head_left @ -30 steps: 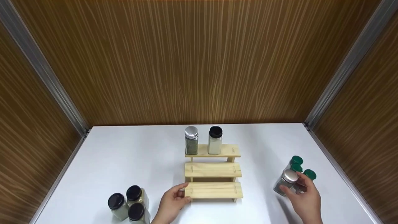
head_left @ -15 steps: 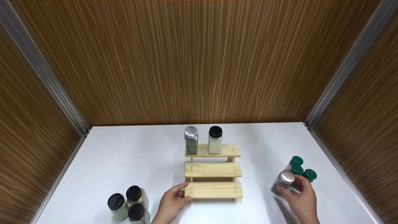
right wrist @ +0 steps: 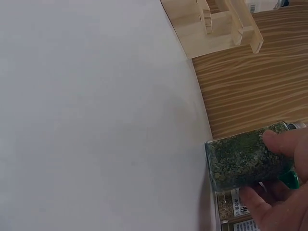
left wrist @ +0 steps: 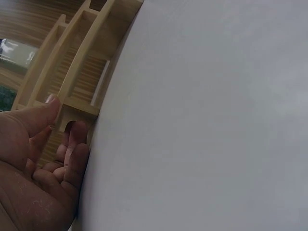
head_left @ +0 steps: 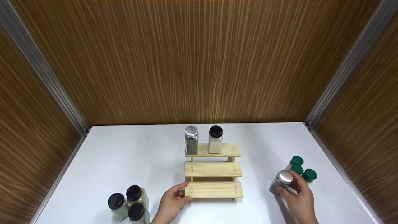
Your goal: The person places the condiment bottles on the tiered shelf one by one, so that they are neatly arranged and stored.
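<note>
My left hand (head_left: 172, 200) grips the left end of the bottom step of a three-step wooden rack (head_left: 214, 190), thumb and fingers at its edge; the left wrist view shows the fingertips against the wood. On the top step stand a silver-lidded jar (head_left: 191, 141) of dark contents and a black-lidded jar (head_left: 215, 143) of pale contents. Off to the right, my right hand (head_left: 298, 199) holds another silver-lidded spice jar (head_left: 276, 184), slightly tilted. In the right wrist view that jar's green dried herbs (right wrist: 245, 156) show between thumb and fingers.
Several green-lidded jars (head_left: 309, 175) stand just behind my right hand. A group of black-lidded jars (head_left: 115, 202) stands at the front left of the white table (head_left: 140, 155). Wood-grain panels (head_left: 199, 62) wall the table at the back and both sides.
My right hand has shifted a little left with the silver-lidded spice jar, away from the green-lidded jars. My left hand and the rack have stayed in place.
</note>
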Motion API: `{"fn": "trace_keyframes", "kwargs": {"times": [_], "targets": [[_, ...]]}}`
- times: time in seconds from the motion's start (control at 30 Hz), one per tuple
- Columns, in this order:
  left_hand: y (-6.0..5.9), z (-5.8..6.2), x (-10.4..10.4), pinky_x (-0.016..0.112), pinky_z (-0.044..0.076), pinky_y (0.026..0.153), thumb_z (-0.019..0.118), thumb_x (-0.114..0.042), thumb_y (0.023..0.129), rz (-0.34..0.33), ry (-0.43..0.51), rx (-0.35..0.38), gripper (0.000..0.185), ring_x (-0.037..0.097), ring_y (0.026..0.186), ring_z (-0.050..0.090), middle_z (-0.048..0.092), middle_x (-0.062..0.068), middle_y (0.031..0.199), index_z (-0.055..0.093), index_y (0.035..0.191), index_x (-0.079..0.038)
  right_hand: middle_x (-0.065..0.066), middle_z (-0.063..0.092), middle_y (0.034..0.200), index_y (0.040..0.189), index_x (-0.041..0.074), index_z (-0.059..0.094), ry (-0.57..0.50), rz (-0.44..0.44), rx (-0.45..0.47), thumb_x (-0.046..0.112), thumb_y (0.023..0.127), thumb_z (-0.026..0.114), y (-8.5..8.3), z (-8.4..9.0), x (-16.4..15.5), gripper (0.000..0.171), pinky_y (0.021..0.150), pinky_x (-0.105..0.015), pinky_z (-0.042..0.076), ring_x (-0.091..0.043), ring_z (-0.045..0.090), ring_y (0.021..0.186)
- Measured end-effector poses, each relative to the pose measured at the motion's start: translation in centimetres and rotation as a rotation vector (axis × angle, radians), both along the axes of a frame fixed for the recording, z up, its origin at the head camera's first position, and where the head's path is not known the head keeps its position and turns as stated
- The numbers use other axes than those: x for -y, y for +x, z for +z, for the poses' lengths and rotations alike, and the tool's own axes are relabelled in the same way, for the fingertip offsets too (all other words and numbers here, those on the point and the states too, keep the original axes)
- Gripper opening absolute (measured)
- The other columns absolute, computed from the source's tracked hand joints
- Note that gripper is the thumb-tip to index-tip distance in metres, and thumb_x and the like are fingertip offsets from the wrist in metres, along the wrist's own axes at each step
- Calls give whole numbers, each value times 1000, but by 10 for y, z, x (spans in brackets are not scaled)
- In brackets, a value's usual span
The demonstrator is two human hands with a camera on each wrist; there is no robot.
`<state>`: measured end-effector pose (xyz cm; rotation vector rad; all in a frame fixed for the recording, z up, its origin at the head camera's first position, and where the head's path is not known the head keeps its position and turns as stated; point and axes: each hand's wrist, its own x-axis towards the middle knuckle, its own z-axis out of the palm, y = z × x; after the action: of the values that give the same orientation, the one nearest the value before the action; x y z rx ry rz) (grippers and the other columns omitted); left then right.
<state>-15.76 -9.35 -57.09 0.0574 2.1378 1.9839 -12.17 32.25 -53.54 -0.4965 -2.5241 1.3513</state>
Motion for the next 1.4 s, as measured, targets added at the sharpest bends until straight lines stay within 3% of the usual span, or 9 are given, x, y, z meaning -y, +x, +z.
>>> {"fn": "trace_keyframes", "kwargs": {"times": [0.27, 0.4, 0.5, 0.63, 0.9, 1.07, 1.2, 1.4], "targets": [[0, 1, 0, 20, 49, 62, 80, 6, 89, 8, 10, 13, 59, 14, 84, 63, 69, 9, 101, 58, 143, 8, -28, 48, 153, 159, 2, 39, 4, 22, -31, -7, 88, 79, 0, 2, 6, 82, 105, -50, 52, -46, 53, 133], [-1, 1, 0, 20, 50, 63, 80, 6, 89, 15, 10, 23, 59, 14, 84, 63, 70, 9, 101, 58, 144, 8, -26, 53, 152, 156, 2, 46, -8, 14, -84, -9, 86, 81, -3, 9, 10, 80, 97, -24, 56, -36, 58, 126], [-1, 1, -1, 20, 50, 63, 80, 5, 89, 16, 8, 23, 59, 13, 84, 63, 70, 9, 101, 58, 144, 8, -24, 55, 151, 155, 3, 49, -15, 8, -126, -11, 84, 82, -7, 17, 13, 79, 90, -6, 45, -26, 58, 123], [0, 1, 0, 20, 49, 62, 80, 5, 89, 13, 17, 6, 59, 14, 83, 61, 68, 9, 101, 58, 143, 9, -23, 56, 151, 154, 3, 50, -21, 40, -180, -12, 84, 82, -15, 30, 17, 79, 91, -1, 38, -26, 57, 125], [1, 1, 1, 19, 48, 61, 79, 6, 88, 9, 22, -19, 59, 15, 83, 60, 67, 10, 102, 58, 143, 8, -20, 60, 144, 153, 1, 52, 2, 200, -327, -17, 83, 80, -30, 56, 26, 78, 98, -15, 48, 9, 56, 114], [-1, 1, 0, 19, 50, 62, 79, 7, 88, 22, 0, -3, 59, 14, 83, 62, 68, 9, 101, 59, 143, 7, -21, 62, 140, 152, -1, 52, -62, 273, -408, -20, 83, 78, -45, 71, 34, 76, 89, -15, 55, 3, 61, 112], [-1, 0, -1, 19, 49, 62, 78, 8, 89, 16, 4, 7, 57, 14, 82, 61, 68, 9, 101, 59, 143, 8, -20, 60, 143, 156, 3, 49, -73, 292, -366, -15, 88, 78, -58, 82, 39, 76, 89, -16, 55, -2, 60, 117], [-1, -1, -2, 19, 48, 61, 78, 8, 89, 18, 8, 7, 57, 14, 81, 59, 67, 9, 100, 59, 143, 8, -17, 56, 151, 162, 11, 43, -125, 323, -249, -6, 94, 76, -77, 94, 49, 77, 110, -43, 51, -30, 56, 135]]}}
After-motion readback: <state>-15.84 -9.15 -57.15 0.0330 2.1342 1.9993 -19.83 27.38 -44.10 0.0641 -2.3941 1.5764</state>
